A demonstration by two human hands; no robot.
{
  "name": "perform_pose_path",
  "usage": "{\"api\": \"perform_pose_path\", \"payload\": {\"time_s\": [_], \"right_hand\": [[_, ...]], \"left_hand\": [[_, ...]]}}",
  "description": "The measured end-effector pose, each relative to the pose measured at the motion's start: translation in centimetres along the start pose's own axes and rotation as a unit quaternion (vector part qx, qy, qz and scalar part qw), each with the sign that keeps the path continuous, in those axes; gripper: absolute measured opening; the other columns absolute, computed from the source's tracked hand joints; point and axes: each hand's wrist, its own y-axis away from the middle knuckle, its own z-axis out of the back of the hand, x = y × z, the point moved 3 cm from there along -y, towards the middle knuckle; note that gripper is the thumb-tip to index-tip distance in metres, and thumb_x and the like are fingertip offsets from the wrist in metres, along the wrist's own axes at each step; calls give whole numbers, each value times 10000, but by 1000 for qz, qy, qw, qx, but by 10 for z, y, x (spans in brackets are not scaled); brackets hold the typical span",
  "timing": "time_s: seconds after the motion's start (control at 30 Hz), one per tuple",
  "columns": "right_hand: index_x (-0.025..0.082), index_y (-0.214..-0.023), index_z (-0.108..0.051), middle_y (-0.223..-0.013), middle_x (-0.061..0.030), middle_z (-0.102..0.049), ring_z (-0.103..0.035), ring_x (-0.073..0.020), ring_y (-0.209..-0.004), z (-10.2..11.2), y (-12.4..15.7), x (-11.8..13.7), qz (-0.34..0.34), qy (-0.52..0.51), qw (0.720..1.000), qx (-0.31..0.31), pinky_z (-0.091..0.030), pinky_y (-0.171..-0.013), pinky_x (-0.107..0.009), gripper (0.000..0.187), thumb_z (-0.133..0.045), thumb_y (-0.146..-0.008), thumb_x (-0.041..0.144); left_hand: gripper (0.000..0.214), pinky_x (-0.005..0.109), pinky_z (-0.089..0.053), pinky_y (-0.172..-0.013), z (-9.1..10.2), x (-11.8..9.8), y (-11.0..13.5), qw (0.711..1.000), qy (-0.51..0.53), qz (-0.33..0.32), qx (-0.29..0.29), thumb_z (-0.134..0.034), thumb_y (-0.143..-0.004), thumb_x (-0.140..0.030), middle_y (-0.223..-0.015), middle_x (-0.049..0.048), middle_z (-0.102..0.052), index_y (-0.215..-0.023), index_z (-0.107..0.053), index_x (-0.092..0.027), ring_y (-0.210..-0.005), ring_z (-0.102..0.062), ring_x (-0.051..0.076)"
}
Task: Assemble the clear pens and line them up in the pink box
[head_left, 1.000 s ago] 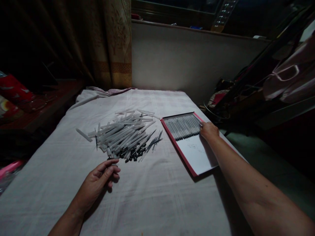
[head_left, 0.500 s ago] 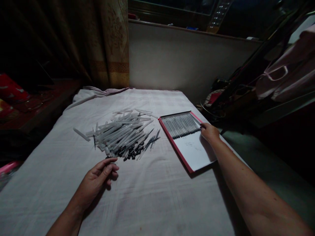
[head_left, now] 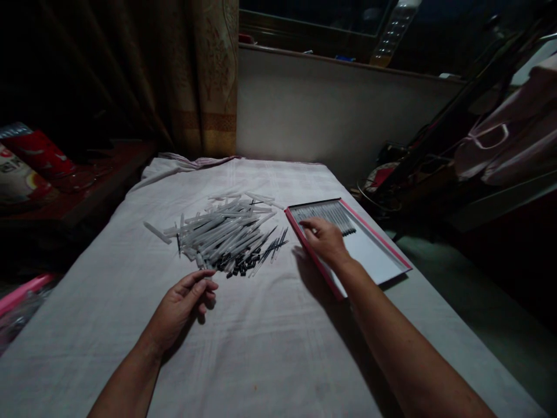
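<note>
A heap of clear pen barrels, thin refills and small black caps [head_left: 226, 235] lies on the white cloth. To its right sits a flat red-edged tray [head_left: 383, 255] with a row of assembled pens [head_left: 335, 215] at its far end. My right hand [head_left: 324, 241] rests over the tray's near-left part, fingers stretched out toward the pens and holding nothing that I can see. My left hand [head_left: 185, 302] lies on the cloth just below the heap, its fingers loosely curled, the fingertips close to the black caps.
The cloth-covered table [head_left: 270, 348] drops off at the right. A patterned curtain [head_left: 209, 75] hangs behind, with a white wall beside it. Red packets [head_left: 30, 162] sit on a dark shelf at left. Bags and clutter [head_left: 487, 145] fill the right side.
My right hand has moved left from the tray's right edge to its near-left part, over the pens. The left hand has stayed by the heap. The view shifted slightly.
</note>
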Motion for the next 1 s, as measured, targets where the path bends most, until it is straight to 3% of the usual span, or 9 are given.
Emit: {"api": "perform_pose_path", "payload": {"time_s": [0.1,0.2,0.4,0.57,0.87,0.93,1.0], "right_hand": [[213,-1051,-765,-1084,-78,-759,-704,-216,-986,-33,7,53,79,3,989,125,-525,-855,-296,262,-554,-901,172],[227,-1104,-753,-1144,-71,-743,-689,-212,-1030,-54,10,87,106,18,976,187,-507,-860,-278,279,-519,-953,209],[269,-1164,-718,-1229,-63,-694,-661,-221,-1077,-69,-4,117,116,91,962,231,-500,-848,-289,295,-492,-975,279],[231,-1148,-691,-1167,-107,-681,-665,-246,-1042,-72,-15,129,152,163,935,277,-509,-809,-311,282,-469,-978,270],[219,-1155,-611,-1171,-109,-667,-661,-234,-1015,-69,-11,124,194,151,929,277,-505,-804,-306,249,-413,-1004,214],[207,-1108,-620,-1132,-113,-679,-654,-238,-1021,-64,-6,123,188,100,948,238,-501,-828,-312,217,-439,-989,203],[199,-1050,-621,-1071,-112,-690,-654,-231,-994,-57,0,124,158,-4,974,161,-501,-848,-318,168,-477,-963,198]], "left_hand": [[634,212,-454,-408,-1,-1,0,1000,2,-9,5,-831,-615,-595,-798,17,-682,-1064,-683,-172,-505,-556,97],[619,212,-455,-409,-2,-2,0,1000,-1,-16,10,-828,-623,-585,-786,19,-676,-1056,-685,-166,-508,-562,102],[590,191,-437,-403,-4,0,0,1000,10,-22,18,-819,-650,-561,-795,22,-672,-1071,-683,-171,-521,-575,101],[606,196,-442,-397,-3,2,-2,999,15,-19,23,-830,-634,-557,-799,26,-673,-1072,-681,-166,-522,-579,106],[565,196,-444,-414,-3,2,-1,999,4,-30,30,-809,-669,-540,-827,35,-678,-1075,-679,-171,-550,-593,113],[576,195,-438,-421,-3,1,0,999,3,-28,25,-808,-666,-551,-828,34,-681,-1080,-681,-172,-547,-584,107],[609,202,-437,-428,-4,0,0,1000,-3,-25,16,-811,-649,-575,-842,43,-694,-1086,-681,-171,-555,-584,112]]}}
